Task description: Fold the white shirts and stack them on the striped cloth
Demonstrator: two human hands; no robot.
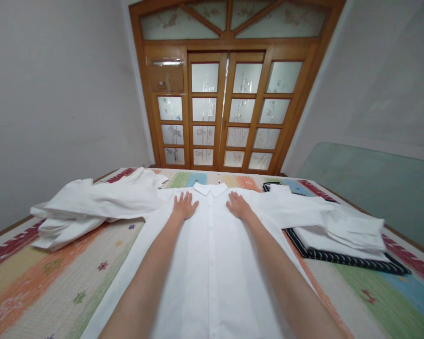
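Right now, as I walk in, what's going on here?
Someone's left hand and right hand rest palm down on the upper front of a white shirt, either side of its button line. The shirt lies spread on a patterned cloth, sleeves out sideways, one reaching over a black striped cloth.

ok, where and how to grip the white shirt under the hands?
Probably by both shoulders, pinched from above: the white shirt lies flat, front up, with its collar at the far end and sleeves spread outward. The left hand and right hand rest flat just inboard, either side of the collar.
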